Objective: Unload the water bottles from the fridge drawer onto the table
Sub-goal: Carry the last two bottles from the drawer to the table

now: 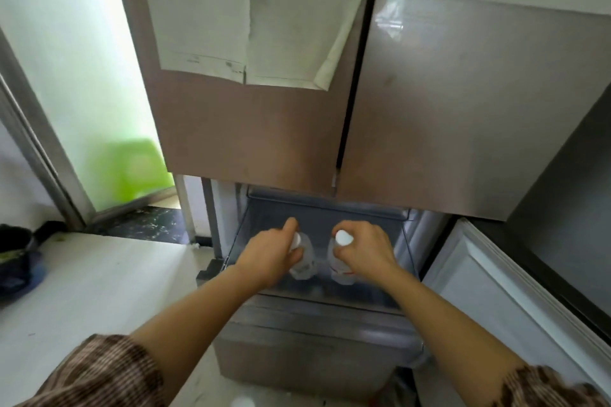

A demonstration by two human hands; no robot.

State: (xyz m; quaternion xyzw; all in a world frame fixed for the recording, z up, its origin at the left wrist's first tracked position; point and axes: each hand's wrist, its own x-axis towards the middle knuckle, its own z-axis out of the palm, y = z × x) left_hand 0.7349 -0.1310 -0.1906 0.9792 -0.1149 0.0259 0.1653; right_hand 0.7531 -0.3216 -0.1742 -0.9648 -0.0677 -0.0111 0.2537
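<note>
Two clear water bottles with white caps stand upright in the pulled-out fridge drawer [330,205]. My left hand [269,254] grips the neck of the left bottle [304,261], its cap half hidden by my fingers. My right hand [367,253] grips the neck of the right bottle [340,266], whose white cap shows above my fingers. The bottles stand side by side, a little apart, near the drawer's front. A white table [82,301] lies to the left of the fridge.
The closed upper fridge doors [330,109] with papers hang right above the drawer. A second lower door [515,301] stands open at the right. A dark pan [20,248] sits at the table's far left. A white cap [243,402] shows at the bottom edge.
</note>
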